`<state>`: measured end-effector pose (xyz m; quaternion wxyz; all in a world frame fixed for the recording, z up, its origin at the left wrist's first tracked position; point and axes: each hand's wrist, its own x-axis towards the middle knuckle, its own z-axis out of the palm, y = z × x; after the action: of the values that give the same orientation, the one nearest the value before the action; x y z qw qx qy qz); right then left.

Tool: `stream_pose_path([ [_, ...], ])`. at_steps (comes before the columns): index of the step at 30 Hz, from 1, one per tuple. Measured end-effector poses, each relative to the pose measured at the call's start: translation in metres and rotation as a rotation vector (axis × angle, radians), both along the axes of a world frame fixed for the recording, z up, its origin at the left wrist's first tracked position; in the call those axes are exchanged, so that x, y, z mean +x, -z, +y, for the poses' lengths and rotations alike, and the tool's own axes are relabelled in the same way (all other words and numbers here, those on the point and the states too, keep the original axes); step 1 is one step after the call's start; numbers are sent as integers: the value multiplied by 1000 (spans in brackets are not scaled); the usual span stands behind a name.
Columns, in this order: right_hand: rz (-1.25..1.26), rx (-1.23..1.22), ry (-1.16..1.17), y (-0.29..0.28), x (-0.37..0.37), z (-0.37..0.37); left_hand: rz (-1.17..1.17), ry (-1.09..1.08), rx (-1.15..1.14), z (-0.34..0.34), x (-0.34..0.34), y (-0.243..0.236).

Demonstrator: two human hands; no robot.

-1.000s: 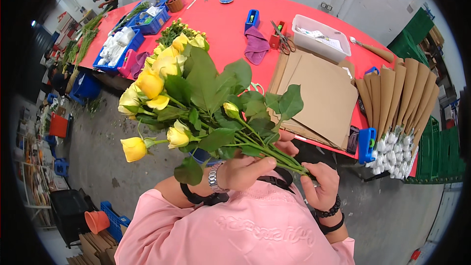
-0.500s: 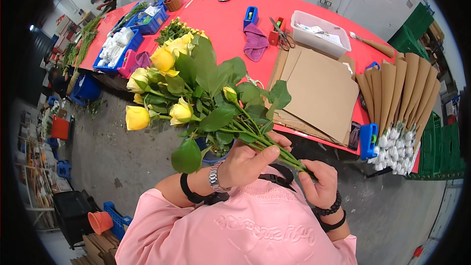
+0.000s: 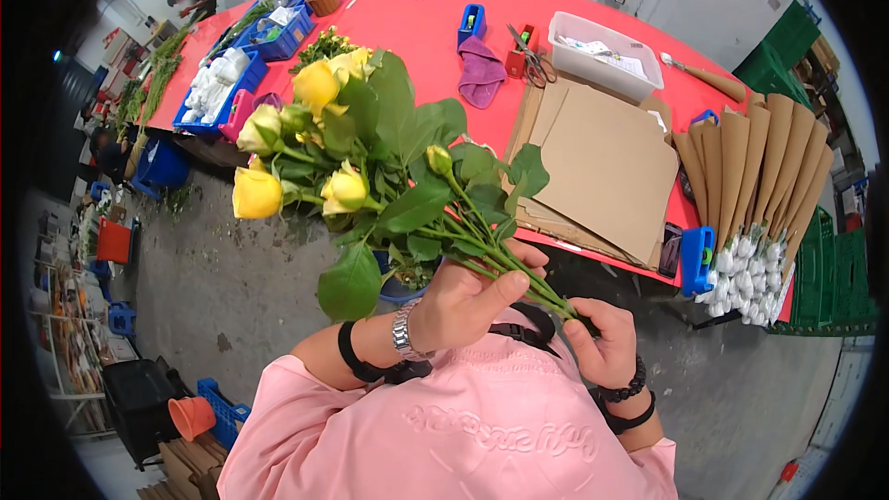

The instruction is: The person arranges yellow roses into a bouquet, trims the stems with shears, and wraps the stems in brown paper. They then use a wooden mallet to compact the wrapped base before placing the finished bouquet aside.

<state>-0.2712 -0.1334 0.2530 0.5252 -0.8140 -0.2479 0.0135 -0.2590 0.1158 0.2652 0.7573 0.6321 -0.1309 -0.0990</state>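
Note:
A bunch of yellow roses (image 3: 344, 189) with large green leaves lies slantwise before me, blooms to the upper left and stems toward the lower right. My left hand (image 3: 470, 298) is closed round the middle of the stems, thumb on top. Near the cut ends, my right hand (image 3: 602, 338) pinches the stems between thumb and fingers. Just beyond the stems, a stack of brown paper sheets (image 3: 602, 167) lies on the red table (image 3: 407, 32). Partly hidden under the leaves is a blue bucket (image 3: 398, 289) with greenery in it.
Brown paper cones with white-wrapped ends (image 3: 741, 278) lie at the table's right, by a blue tape dispenser (image 3: 696, 261). Scissors (image 3: 532, 60), a purple cloth (image 3: 482, 74) and a white plastic bin (image 3: 602, 56) stand farther back. Another person (image 3: 193, 2) is at the far left.
The roses have shifted slightly within the view, and the table appears a little higher. Both hands keep their grip on the stems.

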Motion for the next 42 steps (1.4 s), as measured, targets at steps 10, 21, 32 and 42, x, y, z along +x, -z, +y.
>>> stream_pose_path([
  [10, 534, 225, -151, 12, 0, -6, 155, -144, -66, -5, 1, -2],
  [21, 675, 330, -153, 15, -5, -6, 125, -101, -81, -6, -9, -1],
  [32, 778, 308, -235, 11, -5, -10, 138, -8, -200, -5, -10, 3],
  [42, 633, 258, -313, 1, -3, -2, 87, -141, -178, -5, -12, 7],
])
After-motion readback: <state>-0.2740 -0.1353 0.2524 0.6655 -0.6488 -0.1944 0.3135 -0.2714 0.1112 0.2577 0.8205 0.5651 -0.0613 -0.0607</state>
